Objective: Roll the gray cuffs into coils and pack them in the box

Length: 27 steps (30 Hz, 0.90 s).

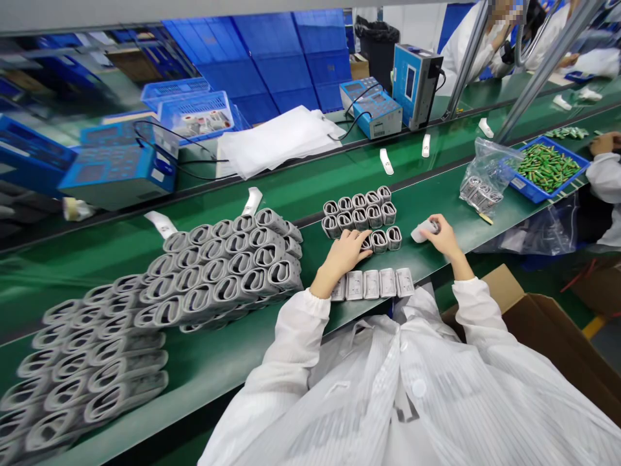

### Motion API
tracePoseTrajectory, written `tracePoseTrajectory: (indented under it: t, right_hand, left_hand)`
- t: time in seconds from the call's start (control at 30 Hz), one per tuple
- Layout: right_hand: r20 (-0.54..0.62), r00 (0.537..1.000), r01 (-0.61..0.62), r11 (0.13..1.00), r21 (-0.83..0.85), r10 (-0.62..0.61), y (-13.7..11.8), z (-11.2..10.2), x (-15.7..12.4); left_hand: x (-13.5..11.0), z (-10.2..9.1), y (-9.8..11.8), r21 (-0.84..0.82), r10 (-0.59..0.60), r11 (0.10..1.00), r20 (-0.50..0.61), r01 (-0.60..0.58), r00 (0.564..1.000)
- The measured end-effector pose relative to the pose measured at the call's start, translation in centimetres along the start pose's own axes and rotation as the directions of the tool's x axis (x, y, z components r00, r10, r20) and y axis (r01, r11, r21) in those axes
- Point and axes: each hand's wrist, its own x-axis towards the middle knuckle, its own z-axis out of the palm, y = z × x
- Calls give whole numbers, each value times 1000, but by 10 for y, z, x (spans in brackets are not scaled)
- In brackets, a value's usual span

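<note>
My left hand point(342, 254) lies on the green conveyor belt point(310, 249), its fingertips pressing a grey looped strap part point(367, 243). Beside it, a small block of similar grey loops point(361, 217) stands in rows. My right hand point(442, 236) grips a white rounded piece point(422, 230) with a dark end. A row of flat grey-and-white packets point(371, 283) lies just in front of my hands, partly under my left cuff. Further left, a large stack of grey loops point(218, 272) covers the belt, and more continue toward the lower left point(92, 369).
A blue tray of green cylinders point(546, 168) and a plastic bag of parts point(482, 184) sit right. Blue instruments point(414, 84) and white sheets point(279, 139) occupy the far shelf. A co-worker's hand point(604, 144) is at the right edge. A cardboard box point(543, 336) stands below right.
</note>
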Motion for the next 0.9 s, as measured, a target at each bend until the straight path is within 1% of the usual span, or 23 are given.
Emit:
tracePoseTrajectory:
  t: [0.03, 0.07, 0.13, 0.23, 0.33, 0.37, 0.4, 0.43, 0.47, 0.53, 0.57, 0.6, 0.63, 0.77, 0.83, 0.9]
  right_hand:
    - [-42, 998, -45, 998, 54, 48, 3, 2, 1]
    - [-50, 996, -75, 993, 94, 79, 5, 6, 2]
    - [-29, 994, -101, 982, 157, 107, 9, 14, 2]
    - [-8, 996, -88, 974, 208, 92, 11, 24, -2]
    - [-42, 998, -38, 985, 169, 46, 8, 22, -10]
    - [-53, 998, -9, 991, 130, 16, 6, 18, -13]
    - [-50, 998, 39, 998, 55, -37, 3, 14, -15]
    - [-23, 994, 110, 993, -53, -111, 1, 9, -16]
    - [31, 980, 198, 963, -182, -195, -1, 4, -17]
    - [190, 927, 374, 831, -412, -323, -5, -3, -16]
    - [259, 903, 428, 765, -481, -343, -6, -4, -15]
    - [303, 892, 450, 729, -516, -336, -7, -5, -14]
    - [333, 889, 452, 713, -536, -314, -7, -5, -13]
    - [376, 897, 422, 701, -575, -231, -10, -4, -7]
    - [410, 888, 429, 694, -578, -208, -14, -6, -3]
    - [447, 870, 454, 693, -560, -209, -17, -8, 0]
  left_hand:
    - [-1, 0, -1, -5, -1, 1000, -4, 1, 1000]
    - [-1, -1, -3, -17, 0, 1000, -8, 0, 1000]
    - [-4, -1, -5, -67, -2, 998, -28, 0, 1000]
    - [-14, 1, -12, -175, -64, 983, -76, 50, 995]
    - [-30, 7, -21, -276, -177, 950, -92, 146, 980]
    - [-35, 9, -25, -307, -210, 936, -96, 171, 973]
    - [-39, 11, -28, -335, -237, 923, -105, 190, 966]
    - [-43, 14, -31, -359, -259, 911, -116, 203, 959]
    - [-45, 16, -34, -379, -276, 901, -128, 211, 953]
    - [-47, 19, -40, -410, -293, 887, -143, 213, 945]
    - [-46, 20, -42, -422, -293, 883, -146, 208, 945]
    - [-45, 20, -44, -431, -290, 879, -148, 202, 945]
    - [-44, 21, -46, -440, -286, 876, -147, 197, 947]
    - [-39, 20, -48, -469, -278, 862, -120, 192, 953]
    - [-39, 18, -46, -485, -278, 853, -111, 192, 954]
    - [-40, 15, -45, -493, -286, 846, -102, 201, 953]
